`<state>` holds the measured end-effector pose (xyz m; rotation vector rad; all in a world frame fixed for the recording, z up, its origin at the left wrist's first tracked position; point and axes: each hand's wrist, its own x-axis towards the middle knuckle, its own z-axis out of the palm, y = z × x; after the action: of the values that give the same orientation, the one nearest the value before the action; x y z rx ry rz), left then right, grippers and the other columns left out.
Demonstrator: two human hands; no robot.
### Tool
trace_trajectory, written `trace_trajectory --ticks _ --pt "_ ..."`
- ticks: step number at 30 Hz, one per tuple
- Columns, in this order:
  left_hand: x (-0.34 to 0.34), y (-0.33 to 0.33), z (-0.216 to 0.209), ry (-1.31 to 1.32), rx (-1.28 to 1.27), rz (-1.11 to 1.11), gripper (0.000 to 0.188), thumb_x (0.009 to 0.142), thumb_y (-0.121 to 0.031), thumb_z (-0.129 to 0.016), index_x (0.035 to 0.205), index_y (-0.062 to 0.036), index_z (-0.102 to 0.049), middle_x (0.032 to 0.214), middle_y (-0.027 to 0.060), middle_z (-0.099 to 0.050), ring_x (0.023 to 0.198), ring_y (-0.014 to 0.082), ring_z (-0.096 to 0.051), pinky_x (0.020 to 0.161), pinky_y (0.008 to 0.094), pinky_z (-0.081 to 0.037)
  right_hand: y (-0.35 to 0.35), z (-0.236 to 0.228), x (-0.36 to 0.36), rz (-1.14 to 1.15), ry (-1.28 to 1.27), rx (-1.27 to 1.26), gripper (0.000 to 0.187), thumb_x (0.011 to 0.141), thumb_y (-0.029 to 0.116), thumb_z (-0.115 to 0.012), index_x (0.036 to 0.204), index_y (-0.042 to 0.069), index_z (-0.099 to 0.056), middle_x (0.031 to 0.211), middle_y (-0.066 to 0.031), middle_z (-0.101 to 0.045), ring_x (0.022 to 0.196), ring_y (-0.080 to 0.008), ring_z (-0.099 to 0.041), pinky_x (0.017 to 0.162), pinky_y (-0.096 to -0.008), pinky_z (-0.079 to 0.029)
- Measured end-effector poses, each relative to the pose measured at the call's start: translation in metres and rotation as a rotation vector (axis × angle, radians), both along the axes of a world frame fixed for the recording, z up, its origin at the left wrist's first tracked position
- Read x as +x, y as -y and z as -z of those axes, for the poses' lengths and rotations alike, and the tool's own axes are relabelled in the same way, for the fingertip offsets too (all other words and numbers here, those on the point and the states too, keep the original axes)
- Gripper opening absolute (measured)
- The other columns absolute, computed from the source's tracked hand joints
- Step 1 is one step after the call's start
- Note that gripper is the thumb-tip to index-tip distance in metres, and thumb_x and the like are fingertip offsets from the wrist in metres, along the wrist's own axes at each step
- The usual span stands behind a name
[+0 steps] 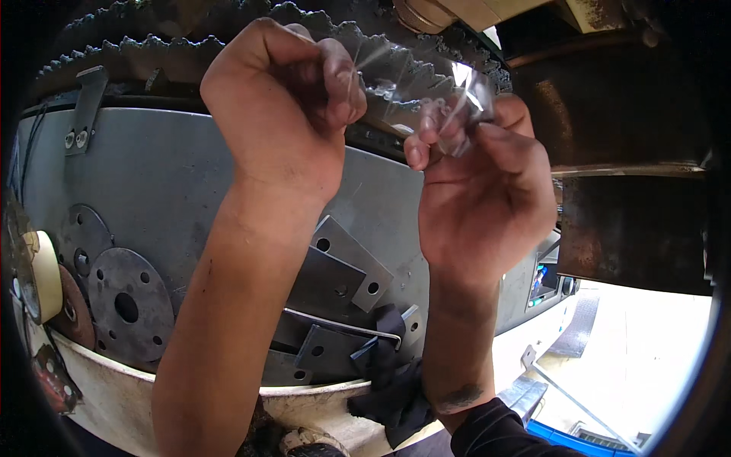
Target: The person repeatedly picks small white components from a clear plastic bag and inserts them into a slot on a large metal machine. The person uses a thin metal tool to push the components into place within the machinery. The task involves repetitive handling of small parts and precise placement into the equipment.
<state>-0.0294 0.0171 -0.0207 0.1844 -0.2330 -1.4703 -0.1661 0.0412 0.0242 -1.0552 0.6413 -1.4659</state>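
Observation:
A piece of clear plastic film (415,76) is stretched between my two raised hands and catches bright glare at its right end. My left hand (293,99) is closed, its curled fingers pinching the film's left end. At the other end, my right hand (487,183) grips it between thumb and fingers, palm facing up. Small pale loops show near the right fingertips, too blurred to make out. Behind the film runs a jagged, crusted metal edge (167,57) above a grey metal panel (381,183).
Below lies a pale tray rim (320,396) with round metal discs (131,305), drilled flat plates (354,263), a hex key (343,324) and a black cloth (396,396). A tape roll (46,274) stands at the left. Dark, rusty metal (632,228) closes off the right.

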Motion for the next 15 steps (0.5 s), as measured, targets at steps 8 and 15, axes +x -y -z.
trace_trajectory --ticks 8,15 --pt "0.013 -0.008 -0.006 -0.074 -0.063 0.144 0.022 0.073 -0.013 -0.047 0.057 -0.0102 -0.032 0.055 0.0040 -0.031 0.047 0.0146 -0.031 0.049 0.0273 -0.030 0.002 0.000 -0.008 -0.140 -0.081 -0.131 0.018 0.080 0.010 -0.040 0.091 -0.001 -0.049 0.085 -0.0173 -0.054 0.081 -0.0296 -0.049 0.068 -0.0398 -0.042" --pt "0.006 -0.008 -0.010 -0.138 -0.087 0.138 0.021 0.074 -0.013 -0.047 0.058 -0.0100 -0.034 0.056 0.0050 -0.034 0.047 0.0153 -0.032 0.051 0.0278 -0.030 0.003 0.001 -0.013 -0.154 -0.042 -0.189 0.021 0.080 0.011 -0.040 0.090 -0.003 -0.051 0.087 -0.0202 -0.054 0.084 -0.0315 -0.051 0.073 -0.0409 -0.043"
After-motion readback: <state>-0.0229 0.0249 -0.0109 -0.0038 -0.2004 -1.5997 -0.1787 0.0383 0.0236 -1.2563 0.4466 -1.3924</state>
